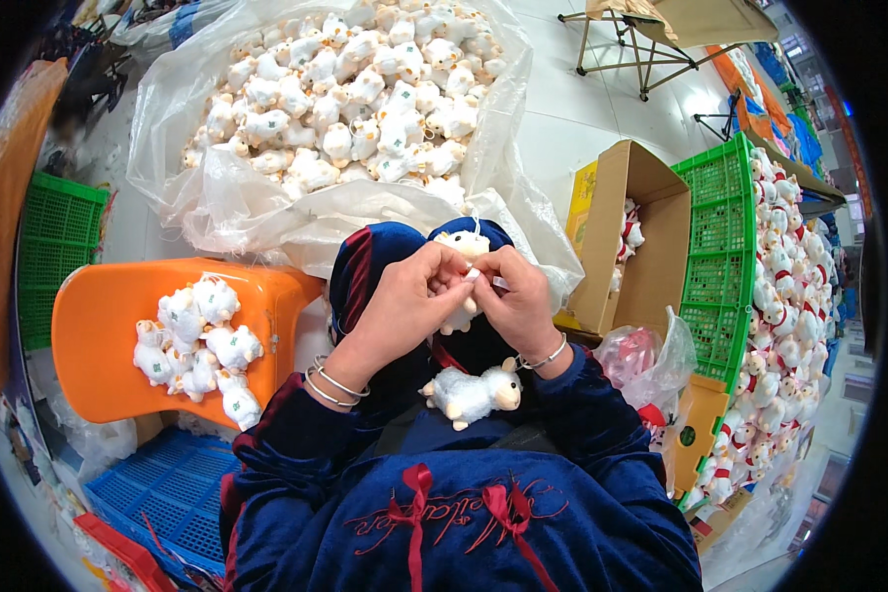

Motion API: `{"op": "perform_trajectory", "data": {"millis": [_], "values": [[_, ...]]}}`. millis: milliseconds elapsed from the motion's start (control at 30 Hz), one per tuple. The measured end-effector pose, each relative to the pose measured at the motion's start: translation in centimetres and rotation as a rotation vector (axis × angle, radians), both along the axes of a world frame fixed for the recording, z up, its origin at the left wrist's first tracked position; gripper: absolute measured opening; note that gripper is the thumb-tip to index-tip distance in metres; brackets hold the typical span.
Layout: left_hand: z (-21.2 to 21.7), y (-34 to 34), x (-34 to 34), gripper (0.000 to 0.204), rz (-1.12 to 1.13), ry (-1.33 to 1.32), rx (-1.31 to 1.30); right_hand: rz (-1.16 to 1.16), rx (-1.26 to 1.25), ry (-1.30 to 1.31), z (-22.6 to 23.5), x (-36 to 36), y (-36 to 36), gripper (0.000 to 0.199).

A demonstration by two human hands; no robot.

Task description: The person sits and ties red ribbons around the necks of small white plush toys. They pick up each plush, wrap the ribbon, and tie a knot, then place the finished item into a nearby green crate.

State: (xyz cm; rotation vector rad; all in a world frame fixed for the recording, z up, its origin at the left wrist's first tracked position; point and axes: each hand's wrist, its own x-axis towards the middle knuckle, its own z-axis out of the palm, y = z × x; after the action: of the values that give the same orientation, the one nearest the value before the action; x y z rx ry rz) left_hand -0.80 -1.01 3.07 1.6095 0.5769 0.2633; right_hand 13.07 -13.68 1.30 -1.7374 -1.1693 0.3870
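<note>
Above my knees, a small cream-white plush sheep [461,243] stands upright between my hands, its head up and its lower body showing beneath my fingers. My left hand [405,301] is closed, thumb and forefinger pinching at a small white strip [473,275] by the toy's neck. From the other side my right hand [516,304] pinches at the same strip, and the fingertips of both hands nearly meet. How the strip runs round the neck is hidden by my fingers. A second plush sheep [472,394] lies on its side on my lap, touched by neither hand.
Ahead, a big clear plastic bag [316,232] holds a heap of plush sheep [365,99]. An orange stool [99,340] at left bears several more. At right stand a cardboard box [587,261], a green crate [715,247] and many red-scarfed plush toys [784,326]. A blue crate [173,493] lies lower left.
</note>
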Motion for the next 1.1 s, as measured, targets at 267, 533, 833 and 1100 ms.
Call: {"op": "perform_trajectory", "data": {"millis": [267, 533, 833, 1100], "values": [[-0.2, 0.5, 0.7, 0.013, 0.027, -0.102, 0.539, -0.018, 0.046, 0.033, -0.3, 0.3, -0.4, 0.007], [-0.2, 0.2, 0.9, 0.011, -0.068, -0.084, 0.417, 0.096, -0.036, 0.23, 0.0, 1.9, -0.9, 0.012], [-1.2, -0.4, 1.2, 0.011, 0.039, -0.037, 0.142, 0.095, -0.162, 0.345, 0.5, 2.5, -0.8, 0.016], [-2.3, -1.6, 1.9, 0.017, 0.117, -0.166, 0.099, 0.049, -0.103, 0.446, 0.8, 2.4, -0.6, 0.019]]}}
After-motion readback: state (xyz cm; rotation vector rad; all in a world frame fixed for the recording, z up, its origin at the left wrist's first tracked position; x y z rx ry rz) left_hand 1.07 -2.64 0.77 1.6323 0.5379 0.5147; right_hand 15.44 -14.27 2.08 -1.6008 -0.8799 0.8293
